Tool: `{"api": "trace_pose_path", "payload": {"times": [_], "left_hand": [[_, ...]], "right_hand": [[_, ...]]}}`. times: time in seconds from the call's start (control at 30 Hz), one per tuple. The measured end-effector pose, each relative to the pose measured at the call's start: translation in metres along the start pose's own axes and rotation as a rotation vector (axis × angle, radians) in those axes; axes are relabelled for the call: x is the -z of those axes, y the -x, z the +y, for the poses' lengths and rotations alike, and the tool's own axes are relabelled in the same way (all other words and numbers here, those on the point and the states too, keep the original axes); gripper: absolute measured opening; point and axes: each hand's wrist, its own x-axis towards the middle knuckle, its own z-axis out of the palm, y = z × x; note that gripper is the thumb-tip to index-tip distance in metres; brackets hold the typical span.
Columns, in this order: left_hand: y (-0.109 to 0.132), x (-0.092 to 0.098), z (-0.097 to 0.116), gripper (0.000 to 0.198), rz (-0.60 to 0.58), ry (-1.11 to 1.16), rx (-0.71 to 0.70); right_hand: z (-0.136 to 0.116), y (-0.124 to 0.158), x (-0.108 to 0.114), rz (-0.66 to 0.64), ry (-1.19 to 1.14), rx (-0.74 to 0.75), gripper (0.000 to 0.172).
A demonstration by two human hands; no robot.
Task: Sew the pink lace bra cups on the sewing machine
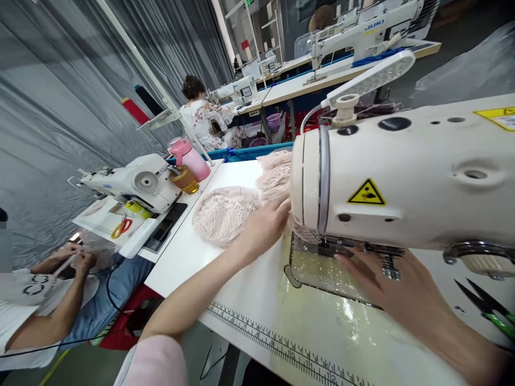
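Observation:
My left hand (269, 224) is closed on pale pink lace fabric (306, 231) at the left side of the sewing machine head (386, 177); its fingertips are partly hidden behind the machine. Under the machine arm my right hand (388, 279) lies with fingers stretched toward the presser foot (341, 247), over the shiny bed plate (322, 271). Part of that hand is covered by the arm, and I see nothing held in it. A round bundle of pink lace (225, 214) rests beside my left wrist, and more gathered lace (276, 174) lies behind it.
Black-bladed snips (486, 305) with green handles lie at the right. A printed ruler strip (281, 343) runs along the table's front edge. At left are another sewing machine (132, 182), a pink bottle (189, 159), an amber jar (184, 178) and a seated co-worker (52, 300).

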Motion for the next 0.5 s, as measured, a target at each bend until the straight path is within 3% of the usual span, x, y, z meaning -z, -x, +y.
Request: {"api": "trace_pose_path", "payload": {"times": [0.07, 0.1, 0.17, 0.27, 0.37, 0.5], "left_hand": [[0.021, 0.011, -0.018, 0.036, 0.054, -0.065, 0.088], [0.032, 0.015, -0.028, 0.041, 0.132, -0.108, 0.205], [0.05, 0.022, -0.048, 0.055, 0.181, -0.045, 0.409], [0.068, 0.027, -0.064, 0.039, 0.18, 0.042, 0.453], [0.075, 0.034, -0.058, 0.038, 0.213, 0.13, 0.475], [0.074, 0.046, -0.023, 0.054, 0.167, 0.326, 0.476]], "right_hand": [[-0.001, -0.003, 0.003, -0.03, -0.021, 0.053, 0.046], [-0.001, -0.004, 0.003, -0.031, -0.019, 0.062, 0.046], [-0.001, -0.004, 0.0, -0.01, 0.01, 0.022, 0.045], [-0.001, -0.001, -0.007, 0.004, 0.03, -0.005, 0.043], [-0.002, 0.0, -0.008, 0.015, 0.025, 0.027, 0.043], [-0.004, -0.004, -0.004, 0.041, 0.058, 0.092, 0.043]]}}
